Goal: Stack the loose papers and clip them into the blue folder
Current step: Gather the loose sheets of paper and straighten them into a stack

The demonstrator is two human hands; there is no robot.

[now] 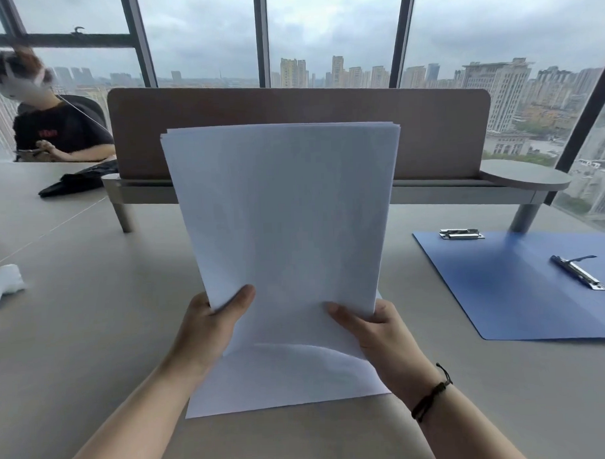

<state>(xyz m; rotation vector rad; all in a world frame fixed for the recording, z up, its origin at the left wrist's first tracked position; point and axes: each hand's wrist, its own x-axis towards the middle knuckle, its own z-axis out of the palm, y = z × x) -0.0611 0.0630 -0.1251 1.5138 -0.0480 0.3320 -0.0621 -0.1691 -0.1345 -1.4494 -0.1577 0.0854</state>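
Note:
I hold a stack of white papers (283, 212) upright in front of me, its top edges slightly uneven. My left hand (212, 325) grips the stack's lower left edge, thumb on the front. My right hand (373, 330) grips the lower right edge the same way. One more white sheet (292, 377) lies flat on the grey table under the stack. The blue folder (509, 287) lies open on the table to the right, with a metal clip (460, 234) at its top edge and a second metal clamp (578, 273) further right.
A brown divider panel (427, 122) on a raised shelf crosses the table behind the papers. A person sits at the far left behind a black cloth (73, 182). A white crumpled object (3, 288) lies at the left edge. Windows stand beyond.

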